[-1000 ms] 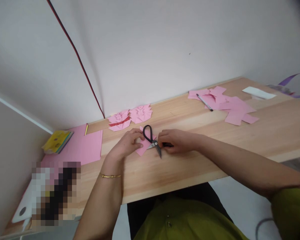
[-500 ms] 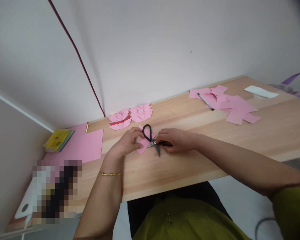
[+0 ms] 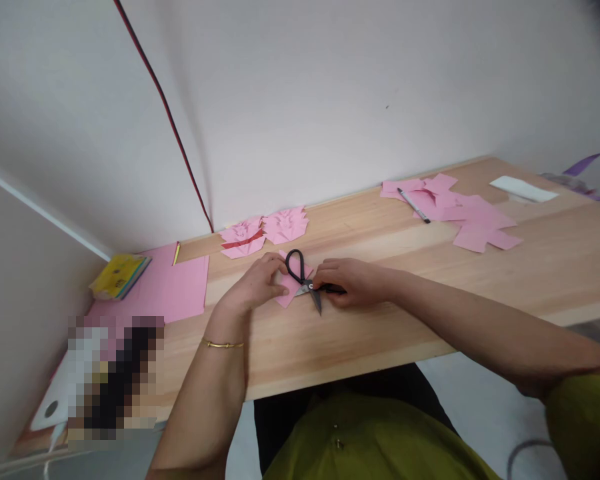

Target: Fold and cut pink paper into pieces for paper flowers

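In the head view, a small pink paper piece (image 3: 287,291) lies partly beneath a pair of black-handled scissors (image 3: 303,284) near the middle of the table. The scissors' blades are spread, with one tip pointing toward me. My right hand (image 3: 349,280) is closed around one handle, its fingertips close to the pivot. The other handle loop stands out beside my left hand (image 3: 259,283). Curled fingers and the thumb of that hand hold the paper's left edge, and a gold bangle circles the wrist.
Two folded pink paper pieces (image 3: 285,225) lie by the wall. Pink cutouts (image 3: 483,217) with a pen (image 3: 414,205) lie at right, near a white strip (image 3: 524,189). Pink sheets (image 3: 183,287) bear a yellow packet (image 3: 119,277) at left. A blurred patch hides things in front of them.
The view has shifted slightly. Both hands, the scissors and the paper keep nearly the same places relative to one another.
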Motion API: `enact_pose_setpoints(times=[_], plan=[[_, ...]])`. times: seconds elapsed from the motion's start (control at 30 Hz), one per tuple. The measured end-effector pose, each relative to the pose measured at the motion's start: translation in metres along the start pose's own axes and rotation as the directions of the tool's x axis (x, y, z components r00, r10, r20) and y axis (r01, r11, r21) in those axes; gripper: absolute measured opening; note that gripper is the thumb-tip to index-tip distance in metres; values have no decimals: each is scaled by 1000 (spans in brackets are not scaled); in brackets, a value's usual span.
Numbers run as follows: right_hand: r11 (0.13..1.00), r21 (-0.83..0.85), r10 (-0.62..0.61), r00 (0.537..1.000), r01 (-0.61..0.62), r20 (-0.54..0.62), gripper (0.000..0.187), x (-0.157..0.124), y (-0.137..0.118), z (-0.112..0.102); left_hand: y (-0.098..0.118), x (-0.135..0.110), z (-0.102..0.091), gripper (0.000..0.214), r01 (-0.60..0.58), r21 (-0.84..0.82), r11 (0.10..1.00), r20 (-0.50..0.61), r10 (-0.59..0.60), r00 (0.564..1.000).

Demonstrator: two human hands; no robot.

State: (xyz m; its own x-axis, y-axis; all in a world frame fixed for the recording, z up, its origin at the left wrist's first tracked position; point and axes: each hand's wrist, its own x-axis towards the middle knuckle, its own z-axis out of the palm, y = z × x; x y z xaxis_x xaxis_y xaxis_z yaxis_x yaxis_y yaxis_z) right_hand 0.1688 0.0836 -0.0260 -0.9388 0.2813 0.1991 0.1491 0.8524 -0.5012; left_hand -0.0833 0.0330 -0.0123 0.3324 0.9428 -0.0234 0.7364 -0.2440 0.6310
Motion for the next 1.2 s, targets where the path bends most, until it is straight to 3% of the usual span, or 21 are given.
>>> enact_pose_setpoints(times=[0.73,1.0,1.2], plan=[[1000,21,-24,1000,24,8,32,2,-8,4,-2,-1,0,22,-15,-17,1000,-10,15,1000],[999,42,-29,999,28,32,29,4,-17,6,-1,-2,1,26,58,-36,998,-38,-59,998],[996,76,-41,999,39,27,29,0,-14,-7,2,-3,-2,29,52,-48,997,-29,-54,998]])
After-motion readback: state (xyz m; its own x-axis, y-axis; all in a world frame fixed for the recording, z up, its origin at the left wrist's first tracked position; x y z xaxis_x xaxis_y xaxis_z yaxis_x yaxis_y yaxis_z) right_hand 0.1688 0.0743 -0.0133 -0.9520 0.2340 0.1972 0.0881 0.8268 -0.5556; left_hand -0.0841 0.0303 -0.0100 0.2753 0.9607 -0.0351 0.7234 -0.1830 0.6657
